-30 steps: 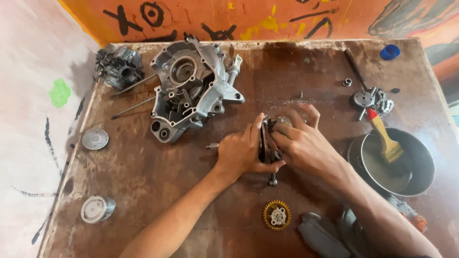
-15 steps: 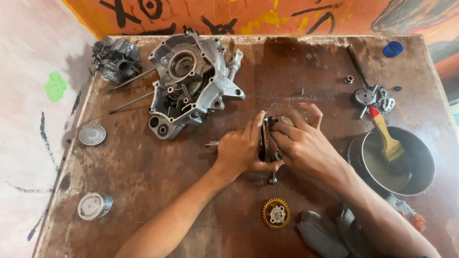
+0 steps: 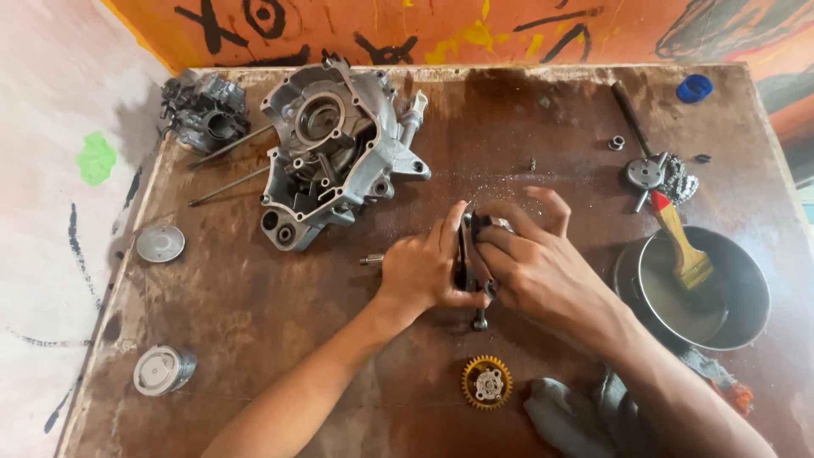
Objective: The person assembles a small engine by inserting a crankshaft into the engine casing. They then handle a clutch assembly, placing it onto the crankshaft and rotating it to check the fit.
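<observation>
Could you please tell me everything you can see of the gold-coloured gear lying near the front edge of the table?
The gold-coloured gear is a small toothed wheel, brassy yellow on its ring, with a pale silvery hub that shows a few small holes. It looks like metal. It lies flat on the brown wooden table, near the front edge, just left of a grey rag and below both hands. Nothing touches it.

No packages, labels, signs or screens show anywhere on the table or around it.
</observation>
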